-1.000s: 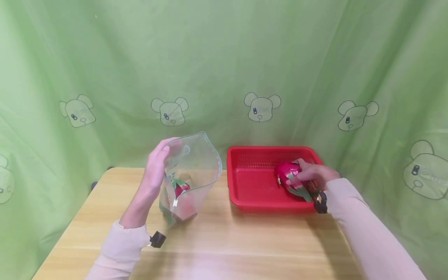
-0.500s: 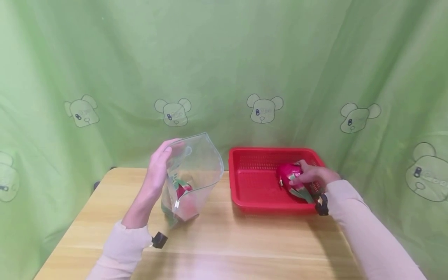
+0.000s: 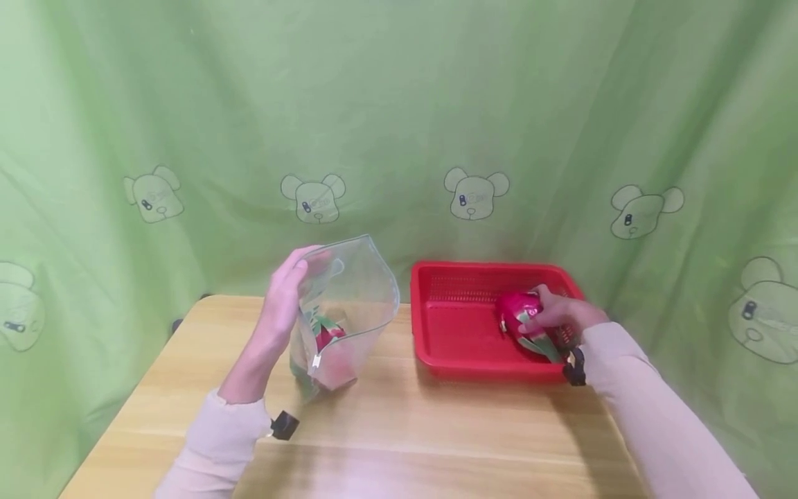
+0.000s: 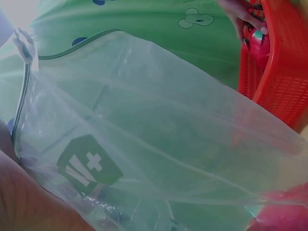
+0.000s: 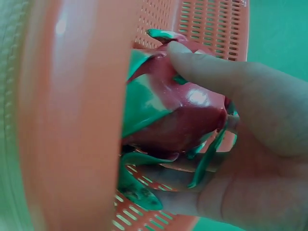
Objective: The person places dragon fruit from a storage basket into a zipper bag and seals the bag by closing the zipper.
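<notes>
My left hand grips the left rim of a clear zip bag, thumb against the plastic. The bag stands on the table with its mouth spread wide, a zipper pull at the near edge. Inside it, low down, lies a red dragon fruit with green tips, partly blurred by the plastic. My right hand reaches into the red basket and holds another dragon fruit, thumb on one side and fingers round the other. The basket's wall hides part of that fruit in the right wrist view.
The basket stands right of the bag on the wooden table, with a strip of tabletop between them. A green curtain with bear-head prints hangs directly behind the table. Each wrist wears a small black device.
The whole scene has slid slightly right in the head view. Both hands keep their hold, and the dragon fruit in the basket has hardly moved relative to it.
</notes>
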`<state>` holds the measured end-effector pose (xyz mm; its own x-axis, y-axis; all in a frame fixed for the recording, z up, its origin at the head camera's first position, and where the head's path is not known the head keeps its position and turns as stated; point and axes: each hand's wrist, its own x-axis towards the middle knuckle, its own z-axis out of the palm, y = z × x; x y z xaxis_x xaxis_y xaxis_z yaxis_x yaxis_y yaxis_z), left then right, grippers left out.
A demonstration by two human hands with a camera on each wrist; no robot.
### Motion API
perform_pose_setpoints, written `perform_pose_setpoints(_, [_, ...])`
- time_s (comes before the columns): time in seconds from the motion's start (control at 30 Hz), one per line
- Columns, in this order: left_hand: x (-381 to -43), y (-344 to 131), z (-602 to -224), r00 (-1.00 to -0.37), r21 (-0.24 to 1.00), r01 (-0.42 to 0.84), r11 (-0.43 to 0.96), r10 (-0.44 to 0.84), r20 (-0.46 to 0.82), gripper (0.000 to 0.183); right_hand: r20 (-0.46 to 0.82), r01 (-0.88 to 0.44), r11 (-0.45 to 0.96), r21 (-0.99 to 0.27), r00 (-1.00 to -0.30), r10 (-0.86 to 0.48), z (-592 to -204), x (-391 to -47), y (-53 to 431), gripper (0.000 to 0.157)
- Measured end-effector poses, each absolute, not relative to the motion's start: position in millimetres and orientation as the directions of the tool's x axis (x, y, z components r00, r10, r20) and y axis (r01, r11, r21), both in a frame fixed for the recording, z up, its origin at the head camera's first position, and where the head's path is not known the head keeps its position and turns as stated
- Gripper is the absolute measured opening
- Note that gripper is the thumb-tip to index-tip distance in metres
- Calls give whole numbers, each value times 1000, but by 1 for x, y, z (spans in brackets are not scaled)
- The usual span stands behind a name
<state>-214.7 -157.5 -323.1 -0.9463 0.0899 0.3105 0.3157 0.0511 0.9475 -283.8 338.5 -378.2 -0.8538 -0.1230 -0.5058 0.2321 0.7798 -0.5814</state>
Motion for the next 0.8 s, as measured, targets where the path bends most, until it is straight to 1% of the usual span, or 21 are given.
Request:
perform_pose_setpoints(0.2, [-214, -159, -325, -948, 950, 311, 38, 85, 307, 43, -447, 166, 801, -575, -884, -138, -387, -285, 340, 101])
perform_pose_setpoints(0.3, [-214, -158, -323, -948, 949, 312, 40, 83, 308, 42, -430, 154, 781, -605, -889, -157, -386, -284, 342, 95])
perform_pose_setpoints(0.37, [-213, -158, -322, -947, 949, 314, 41, 80, 310, 42, -432, 161, 767, -622, -887, -164, -383, -282, 342, 99])
perform_pose_setpoints(0.43, [-212, -159, -321, -948, 949, 313, 40, 79, 310, 43, -438, 154, 771, -617, -882, -175, -381, -281, 342, 105])
perform_pose_setpoints(0.5, [-212, -160, -321, -948, 950, 311, 38, 77, 308, 43, -440, 141, 792, -594, -881, -173, -378, -280, 342, 110])
perform_pose_setpoints(0.57, [-212, -160, -321, -949, 950, 309, 35, 79, 306, 43, -420, 93, 832, -547, -890, -176, -377, -279, 342, 111])
perform_pose_setpoints(0.7, [-213, -161, -321, -949, 951, 308, 36, 80, 305, 44, -343, 4, 870, -494, -920, -191, -373, -278, 341, 101])
perform_pose_setpoints(0.8, [-213, -161, -321, -949, 950, 310, 35, 80, 306, 43, -313, -23, 868, -496, -927, -204, -368, -277, 340, 92])
